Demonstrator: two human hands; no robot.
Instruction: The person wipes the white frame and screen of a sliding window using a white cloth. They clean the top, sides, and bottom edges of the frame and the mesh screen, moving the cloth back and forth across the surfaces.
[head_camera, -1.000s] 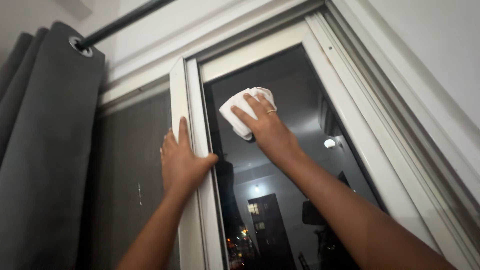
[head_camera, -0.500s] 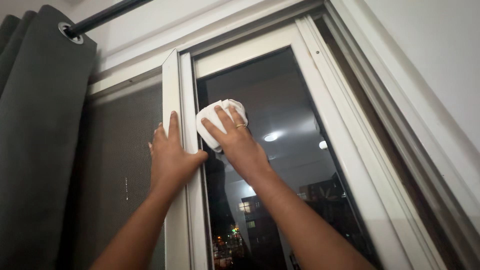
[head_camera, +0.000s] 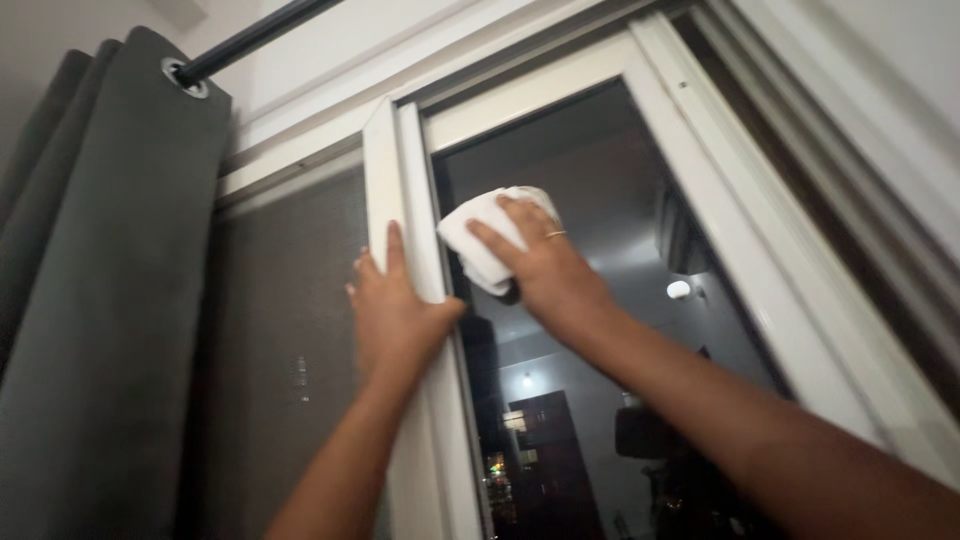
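Observation:
My right hand (head_camera: 545, 270) presses a crumpled white cloth (head_camera: 478, 235) flat against the dark glass pane (head_camera: 600, 180) of a white-framed window, near the pane's upper left. A ring shows on one finger. My left hand (head_camera: 395, 315) grips the white vertical frame bar (head_camera: 400, 200) at the pane's left edge, fingers on the outer side and thumb wrapped round the inner side. The two hands are close together, a short gap apart.
A grey mesh screen panel (head_camera: 285, 350) lies left of the frame bar. A dark grey eyelet curtain (head_camera: 100, 300) hangs on a black rod (head_camera: 260, 35) at far left. White outer frame rails (head_camera: 790, 270) run down the right. Night lights and room reflections show in the glass.
My right hand slid the cloth left to the frame bar half a second ago, then back right a little. My left hand kept its grip on the bar. The view shifted.

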